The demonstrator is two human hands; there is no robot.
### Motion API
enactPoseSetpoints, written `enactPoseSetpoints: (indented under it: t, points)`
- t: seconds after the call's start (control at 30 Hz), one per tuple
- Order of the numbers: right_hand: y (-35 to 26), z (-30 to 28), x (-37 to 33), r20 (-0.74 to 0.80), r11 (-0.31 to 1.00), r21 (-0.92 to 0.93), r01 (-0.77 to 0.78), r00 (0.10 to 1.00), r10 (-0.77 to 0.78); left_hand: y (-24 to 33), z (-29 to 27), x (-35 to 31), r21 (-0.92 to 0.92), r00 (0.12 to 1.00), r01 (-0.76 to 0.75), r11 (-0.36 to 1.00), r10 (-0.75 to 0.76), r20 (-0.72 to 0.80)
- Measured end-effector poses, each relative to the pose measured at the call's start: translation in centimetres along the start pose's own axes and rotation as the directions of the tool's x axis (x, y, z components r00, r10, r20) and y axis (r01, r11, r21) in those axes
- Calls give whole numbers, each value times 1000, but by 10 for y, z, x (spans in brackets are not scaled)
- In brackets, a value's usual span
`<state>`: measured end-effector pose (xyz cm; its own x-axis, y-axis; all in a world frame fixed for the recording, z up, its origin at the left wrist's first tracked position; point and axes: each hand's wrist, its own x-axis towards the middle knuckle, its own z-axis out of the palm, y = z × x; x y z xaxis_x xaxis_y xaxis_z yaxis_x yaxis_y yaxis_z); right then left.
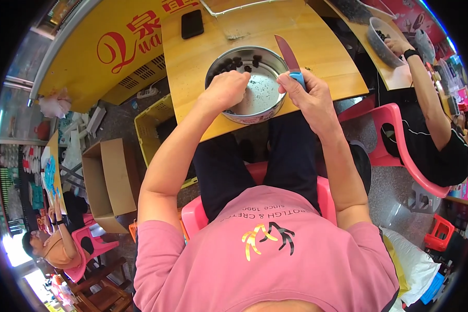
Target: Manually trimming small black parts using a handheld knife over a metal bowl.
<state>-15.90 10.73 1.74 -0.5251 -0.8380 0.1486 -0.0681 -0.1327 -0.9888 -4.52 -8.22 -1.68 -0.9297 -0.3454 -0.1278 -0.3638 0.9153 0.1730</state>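
A round steel bowl (275,109) stands at the near edge of the wooden table. Small dark lumps (234,64) lie along its far left side, and dark crumbs dot its bottom. My left hand (224,91) reaches over the bowl's left rim with its fingers curled together; whatever they pinch is hidden. Over the right rim, my right hand (312,96) grips a knife (287,54) by its blue handle. The blade points up and away from me, its face reflecting red.
A black phone (192,24) lies on the table (327,47) at the far left. To the right, another person's hand (399,47) reaches into a clear tub (379,44). A yellow crate (150,122) and an open cardboard box (109,177) are on the floor at left.
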Motion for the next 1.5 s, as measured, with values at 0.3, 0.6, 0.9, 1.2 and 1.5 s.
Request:
enactPoseSetpoints:
  t: [0.3, 0.6, 0.9, 1.2, 1.5]
  points:
    - [6, 5, 5, -17, 1000, 6, -26, 1000, 26, 25, -32, -36, -671, 973, -204, 713, 72, -219]
    - [-8, 27, 6, 150, 931, 296, -213, 973, 175, 36, -33, -68, -886, 917, -377, 269, -25, -398]
    - [-13, 36, 2, 133, 925, 335, -181, 981, 143, 50, -22, -78, -919, 885, -386, 79, -248, -394]
    - [-12, 42, 2, 71, 883, 430, -189, 982, 175, 60, -9, -75, -838, 767, -504, 209, -337, -545]
    - [-13, 46, -1, 16, 923, 362, -133, 990, 137, 60, -7, -78, -784, 719, -523, 335, -321, -617]
